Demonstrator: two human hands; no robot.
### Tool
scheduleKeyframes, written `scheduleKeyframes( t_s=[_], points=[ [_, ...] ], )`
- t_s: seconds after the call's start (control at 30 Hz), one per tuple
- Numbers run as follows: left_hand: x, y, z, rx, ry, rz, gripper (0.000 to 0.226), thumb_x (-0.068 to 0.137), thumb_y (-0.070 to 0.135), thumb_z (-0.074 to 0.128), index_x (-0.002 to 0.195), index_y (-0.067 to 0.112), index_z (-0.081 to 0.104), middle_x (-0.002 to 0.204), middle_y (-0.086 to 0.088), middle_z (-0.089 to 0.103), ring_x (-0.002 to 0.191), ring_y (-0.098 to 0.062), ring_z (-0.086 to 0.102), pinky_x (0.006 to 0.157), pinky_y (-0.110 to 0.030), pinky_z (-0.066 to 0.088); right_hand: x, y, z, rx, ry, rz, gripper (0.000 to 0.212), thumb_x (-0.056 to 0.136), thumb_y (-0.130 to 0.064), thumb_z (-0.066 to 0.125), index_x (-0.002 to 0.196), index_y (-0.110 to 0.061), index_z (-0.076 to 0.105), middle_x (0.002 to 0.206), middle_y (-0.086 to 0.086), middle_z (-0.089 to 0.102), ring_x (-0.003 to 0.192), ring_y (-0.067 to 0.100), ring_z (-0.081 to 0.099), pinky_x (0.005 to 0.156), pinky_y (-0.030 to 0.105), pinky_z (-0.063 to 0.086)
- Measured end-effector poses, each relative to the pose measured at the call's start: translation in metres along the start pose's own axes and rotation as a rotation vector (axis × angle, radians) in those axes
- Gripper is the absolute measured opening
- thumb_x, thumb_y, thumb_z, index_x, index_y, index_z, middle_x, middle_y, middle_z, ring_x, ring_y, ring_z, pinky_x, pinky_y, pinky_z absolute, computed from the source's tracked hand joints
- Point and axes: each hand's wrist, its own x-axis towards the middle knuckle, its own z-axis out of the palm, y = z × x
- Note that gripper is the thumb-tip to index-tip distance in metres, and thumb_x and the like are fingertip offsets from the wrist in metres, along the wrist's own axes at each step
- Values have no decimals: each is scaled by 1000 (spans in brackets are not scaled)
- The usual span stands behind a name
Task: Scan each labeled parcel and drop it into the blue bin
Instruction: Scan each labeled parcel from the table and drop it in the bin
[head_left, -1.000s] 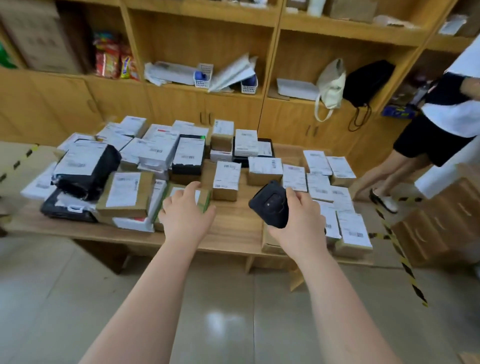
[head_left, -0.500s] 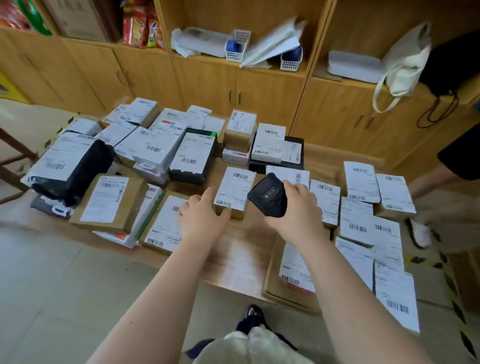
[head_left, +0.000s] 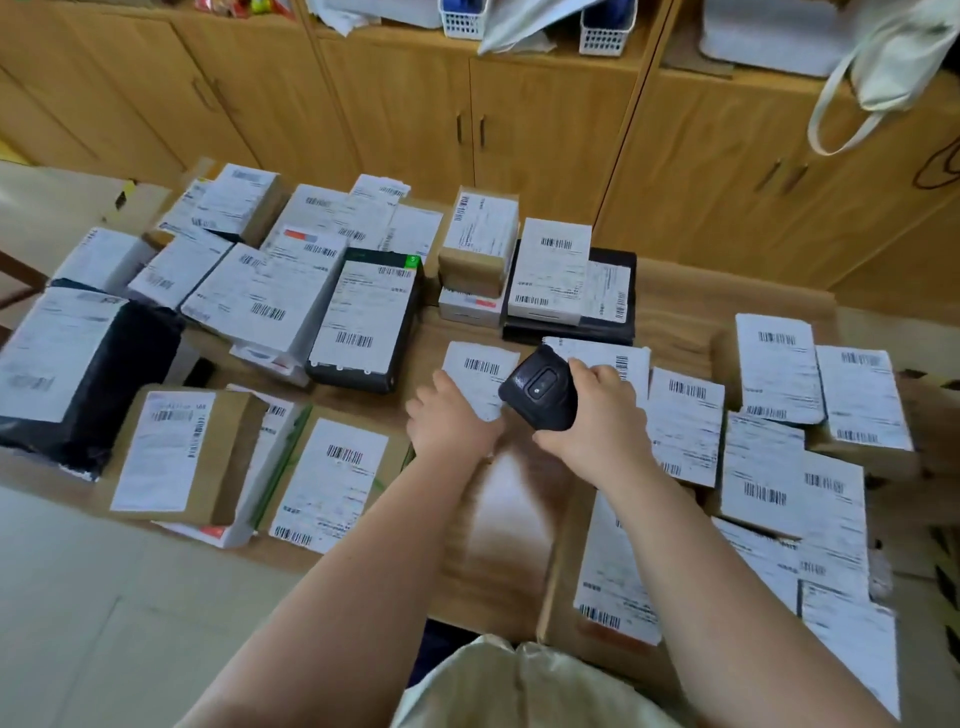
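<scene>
The small parcel (head_left: 480, 382) lay flat near the middle of the bench (head_left: 509, 525). Its long axis ran away from the person, leaning a little to the right, with the label up and the barcode at the far end. The left grip (head_left: 449, 421) rested over its near end; whether it clasped the parcel or only pressed on it could not be told. The right grip (head_left: 597, 415) was clenched around a black scanner (head_left: 540, 397), button side up and head pointing far-left over the parcel's right edge. A black box (head_left: 363, 322) stood just to the left and another labeled parcel (head_left: 613, 358) lay close on the right. A bare strip of wood ran from the parcel's near end to the bench's front edge, between a flat box (head_left: 332, 478) and a wide carton (head_left: 613, 587).
</scene>
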Motion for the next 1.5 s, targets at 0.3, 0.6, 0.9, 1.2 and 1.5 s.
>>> scheduleKeyframes(
  t_s=[0.3, 0.6, 0.9, 1.2, 1.5],
  points=[
    [4, -3, -14, -28, 71, 36, 105, 67, 56, 79, 142, 7, 25, 139, -10, 43, 128, -32, 37, 102, -41, 38, 9, 6, -23, -23, 83, -13, 99, 74, -41, 79, 155, -24, 25, 141, 0, 38, 130, 28, 36, 104, 44, 36],
    [-17, -19, -42, 248, 319, 414, 96, 67, 35, 76, 146, 17, 26, 137, -3, 39, 128, -28, 34, 109, -35, 27, -8, 3, -56, -333, 108, -70, 93, 77, -31, 74, 154, -24, 22, 145, 3, 31, 129, 29, 29, 107, 45, 24],
    [-30, -15, -41, 283, 367, 495, 94, 66, 33, 75, 145, 17, 26, 137, -5, 39, 126, -28, 34, 109, -37, 28, -28, -1, -34, -383, 80, -49, 75, 76, -22, 71, 142, -23, 34, 133, 3, 39, 124, 28, 34, 102, 45, 28],
    [-43, -14, -37, 270, 396, 505, 90, 63, 26, 74, 142, 15, 33, 130, -6, 44, 122, -31, 38, 107, -38, 29, -47, 9, -36, -345, 79, 19, 74, 76, -23, 71, 140, -23, 34, 130, 3, 38, 120, 28, 36, 98, 44, 28],
    [-56, -10, -38, 96, 387, 427, 91, 65, 40, 75, 142, 15, 33, 134, -5, 45, 125, -31, 38, 104, -41, 32, -53, 23, -37, -188, 82, 75, 80, 73, -32, 75, 142, -26, 35, 131, 2, 39, 124, 28, 36, 95, 42, 32]
  ],
)
